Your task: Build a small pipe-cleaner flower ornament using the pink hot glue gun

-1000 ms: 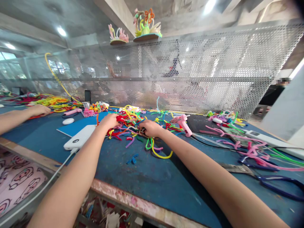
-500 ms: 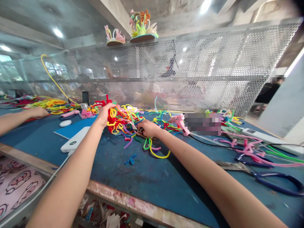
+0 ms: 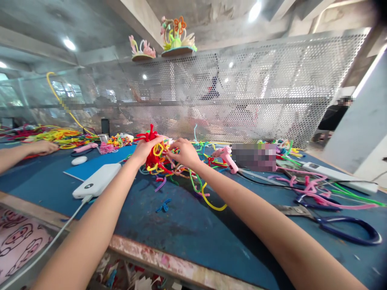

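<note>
Near the middle of the table is a tangled heap of pipe cleaners, mostly red and yellow with some green, purple and pink. My left hand is closed around a bunch in it, and red ends stick up above the fingers. Close on its right, my right hand has its fingers bent together against the same tangle; the strands at the fingertips are partly hidden. A yellow pipe cleaner trails out below my right wrist. Nearer me lies a small twisted blue piece.
A pink glue gun and blue-handled scissors lie to the right. On the left are a white power bank with its cable and a blue sheet. Another person's hand rests far left. A perforated metal screen stands behind.
My right hand has lifted out of the heap's lower right and moved up toward my left hand. My left hand has shifted right with the bunch. The view has turned slightly.
</note>
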Demonstrator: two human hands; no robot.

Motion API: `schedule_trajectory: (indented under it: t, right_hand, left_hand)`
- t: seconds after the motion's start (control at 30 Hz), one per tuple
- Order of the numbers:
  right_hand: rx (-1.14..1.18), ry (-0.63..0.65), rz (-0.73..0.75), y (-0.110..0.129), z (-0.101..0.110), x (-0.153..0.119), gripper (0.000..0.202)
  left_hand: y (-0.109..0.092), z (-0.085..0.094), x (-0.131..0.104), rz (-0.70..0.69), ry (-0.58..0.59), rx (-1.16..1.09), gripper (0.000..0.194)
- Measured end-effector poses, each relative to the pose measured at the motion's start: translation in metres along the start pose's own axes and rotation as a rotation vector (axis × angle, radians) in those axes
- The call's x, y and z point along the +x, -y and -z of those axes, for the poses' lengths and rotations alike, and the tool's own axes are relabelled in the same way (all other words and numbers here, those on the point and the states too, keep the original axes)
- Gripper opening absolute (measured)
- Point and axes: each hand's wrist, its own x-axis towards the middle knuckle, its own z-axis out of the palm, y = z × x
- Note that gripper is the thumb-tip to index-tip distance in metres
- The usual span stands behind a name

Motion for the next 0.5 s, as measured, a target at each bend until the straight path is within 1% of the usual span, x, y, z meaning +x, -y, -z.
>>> schedule_trajectory:
  t: [0.07, 0.1, 0.17, 0.27, 0.37, 0.43, 0.5]
  right_hand:
    - [0.089, 0.068, 0.032, 0.003, -0.004, -0.001, 0.022]
    - [0.118, 0.078, 0.025, 0.004, -0.006, -0.002, 0.020]
    - [0.154, 0.051, 0.002, 0.006, -0.009, -0.003, 0.021]
    - [0.205, -0.029, -0.039, 0.006, -0.010, 0.000, 0.025]
    - [0.263, -0.062, -0.090, 0.001, -0.006, 0.006, 0.028]
    - [0.292, -0.084, -0.121, -0.005, 0.001, 0.012, 0.029]
    - [0.309, -0.118, -0.143, -0.013, 0.010, 0.017, 0.030]
  left_hand:
    - [0.001, -0.006, -0.002, -0.019, 0.031, 0.013, 0.031]
    - [0.002, -0.008, -0.002, -0.028, 0.043, 0.018, 0.032]
    - [0.004, -0.011, -0.002, -0.048, 0.060, 0.020, 0.033]
    - [0.011, -0.011, -0.001, -0.064, 0.080, 0.044, 0.031]
    - [0.018, -0.008, 0.001, -0.095, 0.123, 0.208, 0.029]
    - [0.022, -0.005, 0.002, -0.146, 0.166, 0.387, 0.030]
    - [0.025, -0.003, 0.005, -0.186, 0.188, 0.517, 0.027]
